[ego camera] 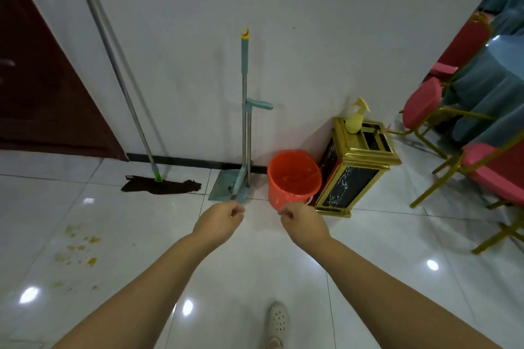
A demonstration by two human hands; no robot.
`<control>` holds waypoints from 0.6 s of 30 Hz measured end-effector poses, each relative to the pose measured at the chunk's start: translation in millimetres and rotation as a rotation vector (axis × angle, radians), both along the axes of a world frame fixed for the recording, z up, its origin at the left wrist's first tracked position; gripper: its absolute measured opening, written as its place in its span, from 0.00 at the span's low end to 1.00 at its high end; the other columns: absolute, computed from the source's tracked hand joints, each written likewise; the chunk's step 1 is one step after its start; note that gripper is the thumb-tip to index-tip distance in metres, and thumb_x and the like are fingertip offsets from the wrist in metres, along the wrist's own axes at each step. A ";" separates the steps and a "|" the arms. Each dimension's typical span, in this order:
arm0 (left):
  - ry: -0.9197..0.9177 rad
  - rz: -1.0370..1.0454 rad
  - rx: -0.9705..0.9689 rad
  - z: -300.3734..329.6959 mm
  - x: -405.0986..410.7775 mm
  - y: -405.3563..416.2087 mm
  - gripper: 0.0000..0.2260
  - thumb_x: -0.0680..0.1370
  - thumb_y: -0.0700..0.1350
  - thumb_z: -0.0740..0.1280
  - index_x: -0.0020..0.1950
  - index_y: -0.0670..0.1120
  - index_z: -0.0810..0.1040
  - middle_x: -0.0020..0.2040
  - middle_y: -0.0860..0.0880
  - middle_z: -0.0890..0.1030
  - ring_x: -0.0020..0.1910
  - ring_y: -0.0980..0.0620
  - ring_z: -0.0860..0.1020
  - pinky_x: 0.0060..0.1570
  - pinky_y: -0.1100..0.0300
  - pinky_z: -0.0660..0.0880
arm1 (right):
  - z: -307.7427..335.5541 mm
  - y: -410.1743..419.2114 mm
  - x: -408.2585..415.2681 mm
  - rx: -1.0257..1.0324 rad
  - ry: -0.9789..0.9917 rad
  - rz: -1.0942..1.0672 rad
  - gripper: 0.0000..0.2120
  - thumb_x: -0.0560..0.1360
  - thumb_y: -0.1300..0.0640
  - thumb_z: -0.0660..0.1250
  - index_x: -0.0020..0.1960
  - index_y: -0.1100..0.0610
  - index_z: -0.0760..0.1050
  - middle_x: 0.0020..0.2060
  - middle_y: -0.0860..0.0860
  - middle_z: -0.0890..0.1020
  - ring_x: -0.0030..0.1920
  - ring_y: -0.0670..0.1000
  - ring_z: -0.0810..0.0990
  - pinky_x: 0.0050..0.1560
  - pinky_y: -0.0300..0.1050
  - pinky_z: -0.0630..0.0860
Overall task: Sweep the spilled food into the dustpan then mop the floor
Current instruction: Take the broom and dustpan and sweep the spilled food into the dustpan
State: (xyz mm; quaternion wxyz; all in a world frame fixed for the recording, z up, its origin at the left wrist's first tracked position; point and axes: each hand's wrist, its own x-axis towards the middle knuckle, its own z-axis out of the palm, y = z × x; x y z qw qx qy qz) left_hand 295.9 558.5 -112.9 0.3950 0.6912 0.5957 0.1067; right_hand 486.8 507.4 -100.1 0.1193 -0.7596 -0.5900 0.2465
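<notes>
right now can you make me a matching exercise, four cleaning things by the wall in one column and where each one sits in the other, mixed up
Things:
1. green-handled metal mop
2. teal long-handled dustpan and broom set
3. orange plastic bucket
4. yellow spray bottle

Places:
A. on top of the gold and black bin
B. farthest left, leaning on the wall
C. on the floor beside the bin
D. upright between mop and bucket

Pairs: 1-B, 2-D, 3-C, 4-A

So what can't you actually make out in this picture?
Head view, the only one:
- Orange plastic bucket: whether it holds water; glare inside.
- Gold-trimmed black bin: contents; the openings are dark.
- Long green-and-silver mop handle: its top, cut off by the upper edge.
- Left hand and right hand: palms and curled fingers face away.
- Yellowish spilled food: too small to identify.
</notes>
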 end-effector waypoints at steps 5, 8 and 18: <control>-0.032 0.078 -0.027 3.9 61.1 74.8 0.09 0.79 0.47 0.61 0.56 0.50 0.78 0.50 0.50 0.80 0.47 0.53 0.79 0.46 0.59 0.77 | 5.9 93.6 60.9 -0.032 0.039 0.078 0.11 0.78 0.57 0.60 0.55 0.54 0.81 0.49 0.49 0.84 0.49 0.50 0.81 0.47 0.41 0.75; -0.053 0.091 -0.053 3.9 87.2 111.2 0.09 0.79 0.47 0.61 0.56 0.49 0.78 0.50 0.50 0.80 0.48 0.52 0.79 0.51 0.53 0.77 | 10.2 145.5 90.2 -0.050 0.056 0.108 0.12 0.78 0.57 0.60 0.57 0.54 0.80 0.51 0.49 0.83 0.50 0.51 0.80 0.50 0.43 0.76; -0.046 0.165 -0.087 -18.1 116.9 244.6 0.10 0.78 0.45 0.61 0.56 0.49 0.79 0.50 0.50 0.81 0.49 0.51 0.79 0.51 0.55 0.76 | -0.2 291.3 126.4 -0.079 0.062 0.169 0.12 0.78 0.57 0.61 0.54 0.55 0.82 0.48 0.51 0.84 0.47 0.53 0.81 0.51 0.47 0.77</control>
